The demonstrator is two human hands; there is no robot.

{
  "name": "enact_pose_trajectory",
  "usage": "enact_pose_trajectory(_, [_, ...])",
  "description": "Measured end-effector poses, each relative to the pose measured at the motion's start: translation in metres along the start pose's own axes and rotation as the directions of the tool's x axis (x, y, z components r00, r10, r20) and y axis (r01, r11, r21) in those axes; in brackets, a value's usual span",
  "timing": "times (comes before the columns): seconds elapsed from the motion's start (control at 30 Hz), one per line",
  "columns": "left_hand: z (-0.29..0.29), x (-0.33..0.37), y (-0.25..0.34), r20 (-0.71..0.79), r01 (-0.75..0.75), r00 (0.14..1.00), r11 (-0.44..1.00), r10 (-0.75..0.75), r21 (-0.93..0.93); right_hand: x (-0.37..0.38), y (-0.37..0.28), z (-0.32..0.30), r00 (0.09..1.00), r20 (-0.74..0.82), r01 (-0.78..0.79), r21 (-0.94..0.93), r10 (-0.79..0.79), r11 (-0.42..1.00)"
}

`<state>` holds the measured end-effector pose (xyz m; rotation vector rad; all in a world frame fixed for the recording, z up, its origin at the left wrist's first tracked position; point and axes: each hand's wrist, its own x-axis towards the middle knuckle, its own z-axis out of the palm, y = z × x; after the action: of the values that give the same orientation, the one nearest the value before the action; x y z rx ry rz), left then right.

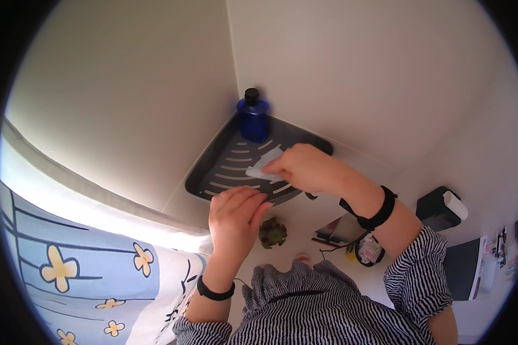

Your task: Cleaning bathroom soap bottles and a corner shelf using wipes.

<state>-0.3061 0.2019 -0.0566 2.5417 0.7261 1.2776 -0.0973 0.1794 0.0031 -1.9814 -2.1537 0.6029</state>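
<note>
A dark grey corner shelf [212, 167] with curved slots is fixed where two pale walls meet. My right hand [300, 167] has its fingers closed on a crumpled white tissue [265, 165], which lies against the slotted surface. At the shelf's front edge is my left hand [234, 214], its fingers bent together over the rim and the thumb lower down. A blue bottle [253, 119] with a black cap stands upright in the shelf's back corner, beyond both hands. The underside of my right hand's grip is hidden.
Below the shelf is a small potted plant [273, 232]. A bin [369, 249] with crumpled paper stands near my right arm, with a black holder [442, 207] further right. On the left hangs a blue and white curtain [92, 259] with yellow flowers.
</note>
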Motion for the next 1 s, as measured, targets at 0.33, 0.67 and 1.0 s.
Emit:
enact_pose_trajectory(0.33, [0.002, -0.004, -0.009, -0.066, -0.039, 0.997, 0.999, 0.038, -0.022, 0.008, 0.009, -0.009, 0.920, 0.326, 0.261, -0.092, -0.218, 0.961])
enact_pose_trajectory(0.67, [0.005, -0.003, -0.006, -0.095, -0.050, 0.994, 0.998, 0.046, -0.036, -0.002, 0.008, -0.023, 0.949, 0.314, 0.042, -0.147, 0.006, 0.988])
enact_pose_trajectory(1.0, [0.003, -0.006, -0.009, -0.099, -0.051, 0.994, 0.998, 0.046, -0.042, -0.009, 0.001, -0.037, 0.930, 0.320, -0.094, -0.270, 0.181, 0.958])
